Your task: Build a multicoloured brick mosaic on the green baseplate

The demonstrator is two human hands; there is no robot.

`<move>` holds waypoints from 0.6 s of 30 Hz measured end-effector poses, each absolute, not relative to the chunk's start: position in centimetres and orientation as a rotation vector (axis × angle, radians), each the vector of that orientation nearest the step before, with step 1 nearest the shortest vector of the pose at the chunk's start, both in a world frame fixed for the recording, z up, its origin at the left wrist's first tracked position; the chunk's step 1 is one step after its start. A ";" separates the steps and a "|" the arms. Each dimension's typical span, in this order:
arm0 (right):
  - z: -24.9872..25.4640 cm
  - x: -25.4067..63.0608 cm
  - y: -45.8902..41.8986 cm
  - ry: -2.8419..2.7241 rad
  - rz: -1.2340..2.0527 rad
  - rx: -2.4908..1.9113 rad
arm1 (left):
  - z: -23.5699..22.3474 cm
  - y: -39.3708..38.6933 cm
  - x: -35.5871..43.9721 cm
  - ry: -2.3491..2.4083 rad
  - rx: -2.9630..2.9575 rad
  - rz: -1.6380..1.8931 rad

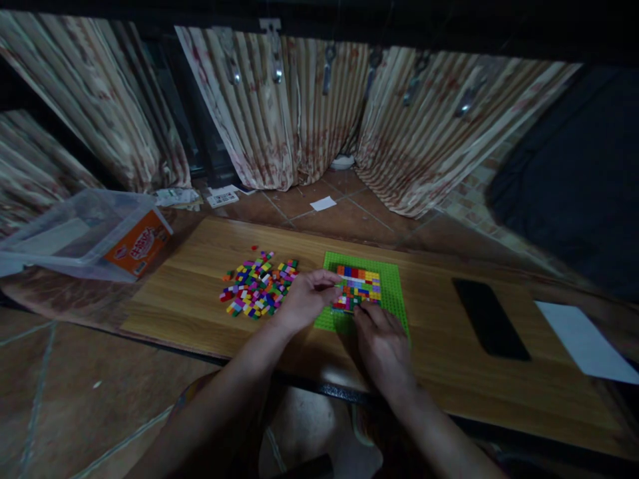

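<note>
A green baseplate [390,287] lies on a low wooden table [200,299], with a patch of many-coloured small bricks [358,285] pressed onto its middle. My left hand [305,299] rests at the plate's left edge, fingers pinched together at the patch's left side; what they hold is too small to make out. My right hand [382,342] lies on the plate's near edge, fingers curled down against the bottom of the brick patch. A loose pile of coloured bricks [259,287] sits on the table just left of my left hand.
A clear plastic tub [74,233] with an orange label stands off the table's left corner. A black phone [490,318] and a white sheet [584,340] lie on the table's right part. Striped curtains [279,113] hang behind, above a tiled floor with paper scraps.
</note>
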State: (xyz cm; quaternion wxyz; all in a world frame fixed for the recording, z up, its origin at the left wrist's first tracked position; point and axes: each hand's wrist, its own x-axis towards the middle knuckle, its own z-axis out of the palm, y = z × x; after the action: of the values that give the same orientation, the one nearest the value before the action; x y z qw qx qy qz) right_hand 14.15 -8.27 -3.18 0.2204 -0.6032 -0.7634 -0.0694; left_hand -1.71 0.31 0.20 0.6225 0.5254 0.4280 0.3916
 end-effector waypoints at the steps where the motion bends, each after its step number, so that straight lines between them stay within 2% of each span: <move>1: -3.2 14.2 -8.2 -2.069 -0.152 -1.656 | 0.2 0.2 -1.7 0.980 1.210 0.890; 10: -1.1 15.7 -6.9 -1.387 0.430 -1.510 | 0.9 -0.3 -0.9 0.913 1.138 0.774; 14: -0.6 15.4 -6.4 -1.249 0.721 -1.400 | 0.8 -0.6 -0.4 0.846 1.191 0.741; 18: -0.4 15.1 -6.5 -1.197 0.823 -1.342 | 0.6 -0.8 -0.1 0.796 1.248 0.703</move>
State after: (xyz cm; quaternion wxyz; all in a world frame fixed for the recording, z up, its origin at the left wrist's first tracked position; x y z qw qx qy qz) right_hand 15.10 -6.45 -0.44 0.5498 -0.5667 -0.5056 0.3477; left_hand -0.06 -0.83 0.59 0.6828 0.5563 0.3551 0.3134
